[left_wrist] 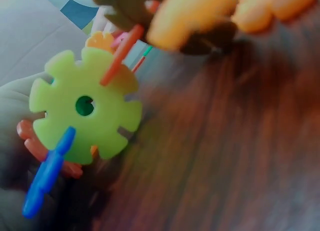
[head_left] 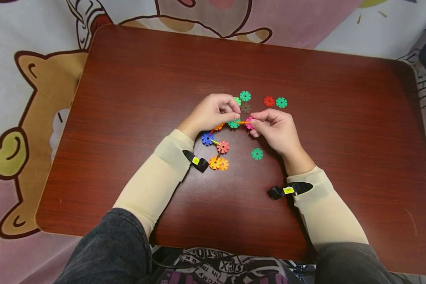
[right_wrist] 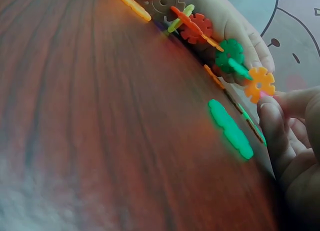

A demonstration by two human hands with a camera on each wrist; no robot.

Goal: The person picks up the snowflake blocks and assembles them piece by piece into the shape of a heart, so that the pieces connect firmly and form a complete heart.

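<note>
A chain of notched plastic discs, slotted into each other at angles, curves over the table. My left hand (head_left: 218, 111) pinches the chain near its far end, at a green disc (head_left: 234, 124). My right hand (head_left: 278, 128) grips a pink disc (head_left: 249, 123) between thumb and fingers. Between the two hands an orange disc (right_wrist: 260, 84) joins onto the green part. From my left hand the chain runs back through a blue disc (head_left: 207, 139) and a coral disc (head_left: 223, 147) to yellow-orange discs (head_left: 215, 163). A yellow-green disc (left_wrist: 85, 103) looms large in the left wrist view.
Loose discs lie flat beyond the hands: a green one (head_left: 245, 96), a brown one (head_left: 245, 107), a red one (head_left: 269, 101) and another green one (head_left: 281, 102). One more green disc (head_left: 257, 154) lies nearer, left of the right wrist. The brown tabletop (head_left: 145, 79) has rounded corners.
</note>
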